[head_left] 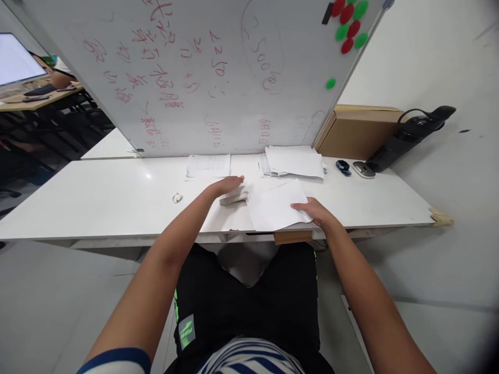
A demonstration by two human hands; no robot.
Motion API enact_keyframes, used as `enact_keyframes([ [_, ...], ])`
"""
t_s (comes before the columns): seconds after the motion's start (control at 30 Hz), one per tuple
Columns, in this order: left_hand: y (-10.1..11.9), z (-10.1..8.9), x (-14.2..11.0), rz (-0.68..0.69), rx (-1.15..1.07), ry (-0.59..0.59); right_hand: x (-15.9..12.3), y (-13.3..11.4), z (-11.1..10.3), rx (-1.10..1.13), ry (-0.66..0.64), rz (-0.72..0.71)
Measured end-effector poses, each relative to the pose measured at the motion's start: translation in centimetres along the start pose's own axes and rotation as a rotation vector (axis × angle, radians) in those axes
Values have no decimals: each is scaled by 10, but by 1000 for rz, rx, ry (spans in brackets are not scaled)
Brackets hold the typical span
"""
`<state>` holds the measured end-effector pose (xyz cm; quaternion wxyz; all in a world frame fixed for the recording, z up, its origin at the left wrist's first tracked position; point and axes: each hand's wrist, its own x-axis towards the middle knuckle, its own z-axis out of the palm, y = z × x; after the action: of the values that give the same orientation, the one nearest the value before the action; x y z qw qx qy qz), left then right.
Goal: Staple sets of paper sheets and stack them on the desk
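My left hand (229, 185) lies over a small pale stapler (234, 198) on the white desk, its fingers closed on the top. Between thumb and fingers, my right hand (312, 209) pinches the right edge of some white paper (277, 206). That paper lies flat near the desk's front edge, and its left edge reaches the stapler's end; whether it sits inside the jaw I cannot tell. Behind it rests an uneven stack of white sheets (294, 161). Farther left is a thinner pile of printed sheets (208, 165).
A whiteboard (226, 104) with red writing stands along the back of the desk (117, 200). At right are a cardboard box (356, 132), a black bottle (401, 139), a mouse (363, 169) and a dark watch-like item (343, 167). A small white ring-shaped item (176, 198) lies left.
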<state>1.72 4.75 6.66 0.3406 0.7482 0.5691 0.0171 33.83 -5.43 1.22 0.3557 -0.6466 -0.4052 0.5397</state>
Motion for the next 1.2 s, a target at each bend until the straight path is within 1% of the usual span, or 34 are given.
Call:
enact_keyframes([
  [0.07,-19,-3,-16,-1,13,168,0,2,2,20,24,-6],
  [0.1,-29,-1,-24,-12,64,249,1,3,3,37,51,-14],
  [0.17,-47,6,-35,16,191,335,2,7,6,67,137,-45],
  [0.23,-60,14,-41,94,283,366,3,10,9,84,215,-66],
  [0.3,-68,21,-42,162,317,392,3,8,10,105,236,-60],
  [0.37,-71,24,-41,209,312,409,2,0,10,133,242,-35],
  [0.43,-72,25,-39,256,291,394,2,-17,11,153,294,-54],
  [0.47,-73,25,-38,274,279,382,4,-29,14,157,329,-92],
  [0.53,-75,25,-37,278,260,357,10,-57,24,171,379,-213],
  [0.6,-77,25,-35,260,256,338,22,-88,43,204,361,-327],
  [0.67,-79,25,-33,256,256,324,39,-116,71,237,271,-372],
  [0.73,-82,26,-30,276,256,329,60,-137,104,208,167,-341],
  [0.8,-84,27,-28,298,257,347,82,-149,138,135,111,-249],
  [0.9,-88,29,-26,326,261,376,115,-156,183,60,96,-131],
  [1.0,-91,30,-23,349,263,409,141,-156,218,32,61,-100],
  [1.1,-94,31,-21,364,264,421,161,-155,242,6,24,-90],
  [1.2,-95,30,-20,379,258,416,178,-154,257,-24,6,-90],
])
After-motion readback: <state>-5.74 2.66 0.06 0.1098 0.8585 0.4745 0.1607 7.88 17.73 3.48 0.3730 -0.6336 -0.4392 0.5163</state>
